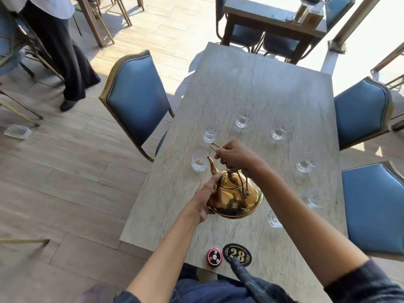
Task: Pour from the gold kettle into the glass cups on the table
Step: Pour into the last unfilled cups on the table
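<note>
A gold kettle (237,196) hangs above the marble table (251,88), tilted with its spout toward a glass cup (199,160) at the table's left edge. My right hand (235,155) grips the kettle's wire handle from above. My left hand (208,194) presses against the kettle's left side and supports it. Several more glass cups stand in a ring: one (211,132) behind the spout, one (243,118) farther back, one (281,130) at the back right. Others stand on the right (306,164), partly behind my right forearm. Whether liquid is flowing cannot be seen.
Blue chairs with gold frames flank the table, one on the left (135,99) and two on the right (363,112). A black number plaque (237,254) and a red call button (214,256) lie at the near edge. A person (63,47) stands at the far left.
</note>
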Demonstrator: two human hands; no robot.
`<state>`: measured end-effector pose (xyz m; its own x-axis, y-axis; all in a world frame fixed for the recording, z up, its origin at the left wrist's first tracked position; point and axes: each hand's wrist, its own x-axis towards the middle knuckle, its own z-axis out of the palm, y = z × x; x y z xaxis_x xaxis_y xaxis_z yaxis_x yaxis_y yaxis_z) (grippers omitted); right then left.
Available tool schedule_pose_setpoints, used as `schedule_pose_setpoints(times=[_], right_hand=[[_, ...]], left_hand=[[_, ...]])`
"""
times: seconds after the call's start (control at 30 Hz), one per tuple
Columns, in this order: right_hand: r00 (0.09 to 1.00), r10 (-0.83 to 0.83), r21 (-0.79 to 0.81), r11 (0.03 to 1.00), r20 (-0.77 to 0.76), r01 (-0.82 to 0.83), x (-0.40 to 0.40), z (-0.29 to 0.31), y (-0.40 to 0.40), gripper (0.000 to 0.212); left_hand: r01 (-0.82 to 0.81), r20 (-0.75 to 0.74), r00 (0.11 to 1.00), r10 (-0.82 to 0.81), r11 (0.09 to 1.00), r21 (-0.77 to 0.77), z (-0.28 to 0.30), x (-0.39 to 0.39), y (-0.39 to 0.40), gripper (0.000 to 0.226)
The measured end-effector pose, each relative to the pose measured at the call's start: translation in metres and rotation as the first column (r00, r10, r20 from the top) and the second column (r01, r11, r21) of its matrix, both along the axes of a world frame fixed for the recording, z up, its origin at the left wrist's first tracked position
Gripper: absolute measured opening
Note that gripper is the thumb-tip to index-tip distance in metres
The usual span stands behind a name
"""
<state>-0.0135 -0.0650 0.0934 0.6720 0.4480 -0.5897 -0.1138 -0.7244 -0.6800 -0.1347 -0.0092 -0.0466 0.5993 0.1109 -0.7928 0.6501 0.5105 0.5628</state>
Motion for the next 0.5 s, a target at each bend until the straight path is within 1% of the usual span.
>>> schedule_pose_setpoints(times=[0.1, 0.17, 0.3, 0.5], right_hand=[[1.0, -0.006, 0.001, 1.0, -0.006, 0.006, 0.0007, 0.0003, 0.0009, 0.031], [1.0, -0.008, 0.002, 1.0, -0.002, 0.008, 0.0011, 0.0, 0.0, 0.032], [1.0, 0.005, -0.001, 1.0, 0.016, -0.005, 0.0016, -0.0003, -0.0028, 0.032], [0.999, 0.014, 0.002, 1.0, 0.035, -0.014, 0.0014, 0.0001, -0.006, 0.032]], left_hand=[[0.002, -0.002, 1.0, -0.002, 1.0, -0.008, 0.0047, 0.0002, -0.0004, 0.064], [0.006, 0.001, 1.0, -0.006, 1.0, -0.024, 0.0081, 0.0007, -0.0019, 0.057], [0.011, 0.007, 1.0, -0.011, 0.999, -0.037, 0.009, 0.0006, -0.0042, 0.055], [0.015, 0.012, 1.0, -0.015, 1.0, -0.024, 0.0077, 0.0, -0.0075, 0.064]])
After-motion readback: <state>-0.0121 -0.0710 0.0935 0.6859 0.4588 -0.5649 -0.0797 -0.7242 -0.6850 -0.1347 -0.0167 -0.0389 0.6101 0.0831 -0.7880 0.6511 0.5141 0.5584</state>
